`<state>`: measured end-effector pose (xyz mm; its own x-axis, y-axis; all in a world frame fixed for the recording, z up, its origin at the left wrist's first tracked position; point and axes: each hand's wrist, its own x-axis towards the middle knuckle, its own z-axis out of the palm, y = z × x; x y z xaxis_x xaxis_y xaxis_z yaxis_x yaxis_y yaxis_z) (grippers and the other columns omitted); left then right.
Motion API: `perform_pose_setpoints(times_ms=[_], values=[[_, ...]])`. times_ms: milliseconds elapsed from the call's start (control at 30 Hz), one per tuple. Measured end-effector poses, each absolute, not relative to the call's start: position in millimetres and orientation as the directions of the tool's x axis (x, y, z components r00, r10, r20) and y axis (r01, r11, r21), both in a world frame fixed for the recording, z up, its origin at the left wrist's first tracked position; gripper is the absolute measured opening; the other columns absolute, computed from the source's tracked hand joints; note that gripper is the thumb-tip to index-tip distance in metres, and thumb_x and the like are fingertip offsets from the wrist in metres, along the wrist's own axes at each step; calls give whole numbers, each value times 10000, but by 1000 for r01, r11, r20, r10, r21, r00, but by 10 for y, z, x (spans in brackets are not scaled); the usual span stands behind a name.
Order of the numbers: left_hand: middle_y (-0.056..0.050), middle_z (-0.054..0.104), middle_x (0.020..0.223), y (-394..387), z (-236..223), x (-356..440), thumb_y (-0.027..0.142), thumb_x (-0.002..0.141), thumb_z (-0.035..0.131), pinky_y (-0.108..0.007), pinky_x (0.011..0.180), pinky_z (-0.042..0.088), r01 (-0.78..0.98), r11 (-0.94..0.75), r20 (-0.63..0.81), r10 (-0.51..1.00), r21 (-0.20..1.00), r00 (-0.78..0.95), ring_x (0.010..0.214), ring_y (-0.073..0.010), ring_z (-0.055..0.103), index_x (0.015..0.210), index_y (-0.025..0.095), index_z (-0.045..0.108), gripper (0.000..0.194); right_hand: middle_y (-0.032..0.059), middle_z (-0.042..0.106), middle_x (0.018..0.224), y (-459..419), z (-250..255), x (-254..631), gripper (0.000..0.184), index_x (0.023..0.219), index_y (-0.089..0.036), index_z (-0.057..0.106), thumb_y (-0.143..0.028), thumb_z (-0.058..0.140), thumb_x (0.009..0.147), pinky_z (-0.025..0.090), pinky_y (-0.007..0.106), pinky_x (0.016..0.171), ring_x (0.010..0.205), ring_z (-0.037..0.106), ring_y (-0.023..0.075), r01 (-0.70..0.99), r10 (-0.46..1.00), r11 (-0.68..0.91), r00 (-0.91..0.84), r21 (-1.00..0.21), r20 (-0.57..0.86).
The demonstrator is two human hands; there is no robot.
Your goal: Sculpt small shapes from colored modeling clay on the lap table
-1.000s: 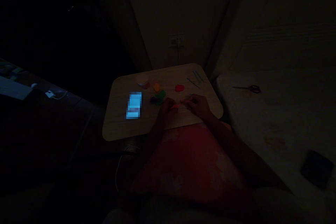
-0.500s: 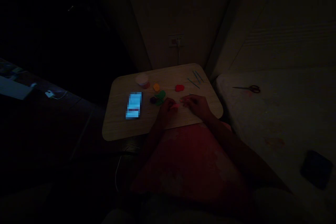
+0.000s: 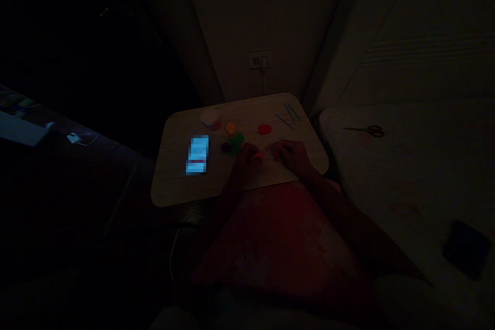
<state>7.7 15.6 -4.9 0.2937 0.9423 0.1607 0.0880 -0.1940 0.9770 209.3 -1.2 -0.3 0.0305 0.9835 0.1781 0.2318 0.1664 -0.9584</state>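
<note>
In dim light, my left hand (image 3: 247, 155) is closed on a small strip of pinkish-red modelling clay (image 3: 257, 155) that pokes out past the fingertips. Just to the right, my right hand (image 3: 286, 152) has its fingers pinched together; a small orange-red tip shows at them, but what it belongs to is too dark to make out. A bluish bit shows behind these fingers. Beyond both hands lies a flattened lump of red clay (image 3: 265, 129). Green clay (image 3: 235, 140), a dark lump (image 3: 226, 147) and an orange lump (image 3: 231, 128) sit left of my left hand.
The small wooden table (image 3: 170, 185) also bears a lit phone (image 3: 197, 154), a lidded tub (image 3: 211, 118) and several thin teal sticks (image 3: 285, 122). Scissors (image 3: 365, 130) rest on a pale surface at the right. A wall socket (image 3: 260, 59) with a plugged cord is behind the table.
The fingers of my right hand have curled in and shifted slightly right, a little farther from my left hand. My left hand stays nearly in place with the clay strip.
</note>
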Motion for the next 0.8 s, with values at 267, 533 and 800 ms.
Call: perform_pose_setpoints(times_ms=[267,533,800], values=[[1,623,823,178,-66,86,235,843,604,-290,784,472,68,-226,203,947,972,251,803,-159,605,850,217,473,133,65,759,817,35,-49,2122,296,971,-177,799,-350,561,940,514,284,648,658,652,160,334,955,290,-43,-897,293],[-42,622,945,64,32,189,43,739,562,-332,835,454,365,-492,347,851,790,395,857,-210,577,1048,217,562,355,27,708,691,5,-16,2092,240,842,-173,747,-364,618,907,471,269,604,595,610,150,273,973,214,26,-938,230],[-55,658,770,163,135,299,283,983,568,-376,866,401,604,-534,390,845,591,365,762,-239,586,895,212,674,155,11,615,596,-28,49,2111,405,720,-199,651,-419,471,1009,434,281,599,546,537,148,394,968,208,50,-895,247]])
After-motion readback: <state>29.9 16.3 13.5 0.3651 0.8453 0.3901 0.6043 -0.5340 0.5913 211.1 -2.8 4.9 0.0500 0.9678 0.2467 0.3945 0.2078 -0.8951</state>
